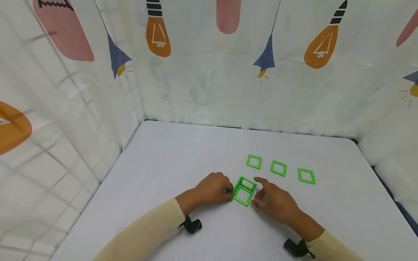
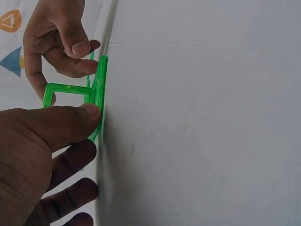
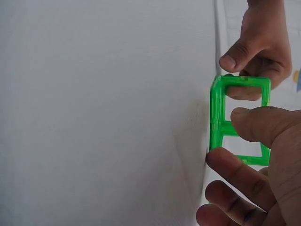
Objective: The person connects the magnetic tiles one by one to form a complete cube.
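Located green frame box [image 1: 246, 188] on white table [image 1: 183, 152], just right of middle, toward the near side, between left hand [image 1: 213, 188] and right hand [image 1: 277, 203]. Recorded left grip as pinching the left wall of the box with thumb and fingers. Recorded right grip as released: loosely parted thumb and forefinger at the right side of the box, closed round nothing.

Compared views. From head view, obtained full layout: three loose green squares in a row, far and right of the box, namely left square [image 1: 253, 167], middle square [image 1: 278, 173] and right square [image 1: 307, 182], all lying flat and well apart from the box. From left wrist view, obtained what head view hides: left thumb laid over a green bar, with a thin flat side along the table and a frame rising from it. From right wrist view, saw two adjoining upright panes, with right thumb overlapping one and right forefinger at a corner; cannot tell overlap from firm contact there.

Orientation: noted a slightly longer outline from near to far in head view, leaning right at the far end. Noted near square opening toward the person, second pane beyond, narrow wall along the left.
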`<state>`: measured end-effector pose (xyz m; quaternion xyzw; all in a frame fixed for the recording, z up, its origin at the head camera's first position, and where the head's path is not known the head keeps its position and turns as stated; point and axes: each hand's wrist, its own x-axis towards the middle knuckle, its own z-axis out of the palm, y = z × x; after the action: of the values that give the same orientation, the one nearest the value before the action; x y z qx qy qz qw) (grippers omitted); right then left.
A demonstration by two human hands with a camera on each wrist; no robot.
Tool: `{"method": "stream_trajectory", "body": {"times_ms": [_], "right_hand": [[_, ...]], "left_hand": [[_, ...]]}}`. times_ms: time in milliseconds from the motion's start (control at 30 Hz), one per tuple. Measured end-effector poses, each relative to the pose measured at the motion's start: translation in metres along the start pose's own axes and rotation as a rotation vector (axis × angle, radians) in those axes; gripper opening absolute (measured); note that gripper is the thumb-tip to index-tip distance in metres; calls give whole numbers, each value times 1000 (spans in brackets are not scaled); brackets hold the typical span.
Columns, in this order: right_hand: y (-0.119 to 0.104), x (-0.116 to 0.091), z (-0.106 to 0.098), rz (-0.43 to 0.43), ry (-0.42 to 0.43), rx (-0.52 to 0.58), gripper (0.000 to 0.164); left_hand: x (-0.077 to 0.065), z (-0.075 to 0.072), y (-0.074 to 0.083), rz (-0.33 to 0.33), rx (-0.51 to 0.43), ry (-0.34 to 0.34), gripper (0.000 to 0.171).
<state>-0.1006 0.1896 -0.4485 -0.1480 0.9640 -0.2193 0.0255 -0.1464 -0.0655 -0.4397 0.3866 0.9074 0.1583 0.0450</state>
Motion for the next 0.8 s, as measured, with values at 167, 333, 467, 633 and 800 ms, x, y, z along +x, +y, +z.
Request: {"method": "stream_trajectory", "body": {"times_ms": [167, 333, 467, 633, 800], "right_hand": [[-3, -1, 3, -8, 16, 9, 87], [-5, -2, 3, -31, 41, -15, 94], [-5, -2, 2, -43, 41, -33, 97], [-5, 1, 2, -19, 16, -39, 101], [-5, 2, 1, -11, 4, -40, 100]], "left_hand": [[-1, 0, 1, 3, -6, -7, 15], [-2, 0, 1, 8, -7, -15, 16], [-3, 0, 2, 5, -12, -30, 17], [-5, -1, 3, 5, -10, -54, 19], [-6, -1, 6, 18, 2, -67, 21]]}}
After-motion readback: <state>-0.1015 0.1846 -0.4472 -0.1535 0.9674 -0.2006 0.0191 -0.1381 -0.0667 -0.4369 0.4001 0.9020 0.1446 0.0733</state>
